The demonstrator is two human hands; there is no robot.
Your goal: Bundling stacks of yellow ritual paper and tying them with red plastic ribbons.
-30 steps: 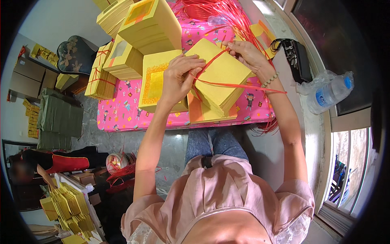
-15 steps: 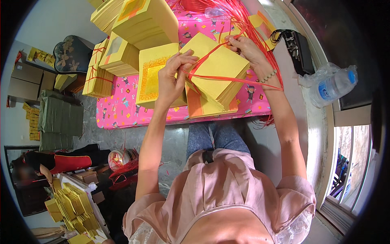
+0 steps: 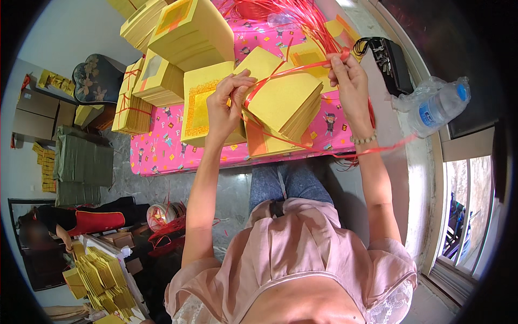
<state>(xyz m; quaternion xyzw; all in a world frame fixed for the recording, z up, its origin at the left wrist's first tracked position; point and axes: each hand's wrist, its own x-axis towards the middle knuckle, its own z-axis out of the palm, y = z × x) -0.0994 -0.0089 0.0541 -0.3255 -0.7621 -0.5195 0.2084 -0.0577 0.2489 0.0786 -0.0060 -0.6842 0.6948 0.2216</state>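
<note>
A stack of yellow paper sheets (image 3: pixel 280 92) sits tilted on the pink patterned table, with red plastic ribbon (image 3: pixel 299 68) running across its top. At the stack's left corner, my left hand (image 3: pixel 229 97) pinches the ribbon against the paper. My right hand (image 3: pixel 348 81), to the right of the stack, is closed on the ribbon's other part and draws it taut; a loop shows over the fingers. A loose ribbon end trails past my right wrist. Beside my left hand lies another yellow stack (image 3: pixel 197 105) with an orange-bordered gold square on top.
More yellow paper stacks (image 3: pixel 197 38) stand at the back left, some bound with red ribbon. A bundle of red ribbon (image 3: pixel 307 21) lies at the far side. On the right ledge are a black bag (image 3: pixel 394 67) and a plastic bottle (image 3: pixel 437 110). Another person (image 3: pixel 97 218) works at the left.
My right hand has moved right and slightly down, pulling the ribbon tight over the stack. The loose ribbon end has swung right. My left hand has stayed at the corner.
</note>
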